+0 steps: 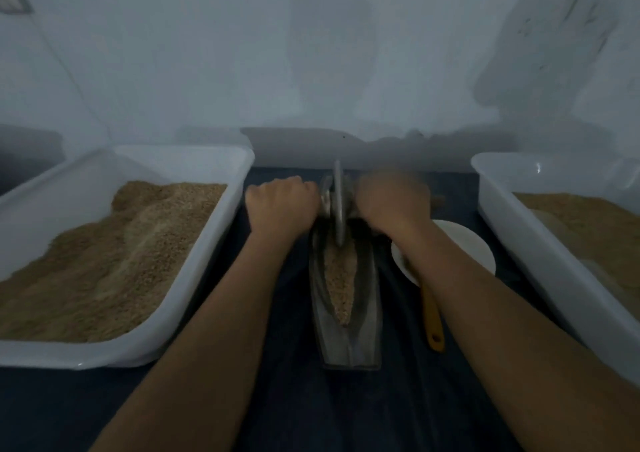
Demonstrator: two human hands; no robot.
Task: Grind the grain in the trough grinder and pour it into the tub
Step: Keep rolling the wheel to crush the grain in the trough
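A narrow metal trough grinder (346, 340) lies lengthwise on the dark cloth in the middle. Brown grain (341, 282) fills its groove. A thin metal grinding wheel (337, 205) stands upright at the far end of the trough. My left hand (282, 205) is closed on the wheel's axle handle on the left side. My right hand (394, 202) grips the handle on the right side and looks blurred. A white tub (207, 243) at the left holds a heap of brown grain. Another white tub (519, 223) stands at the right with grain in it.
A white plate (464, 243) lies right of the trough, partly under my right forearm. A yellow-handled utensil (433, 323) rests with its handle pointing toward me. A pale wall rises close behind the table.
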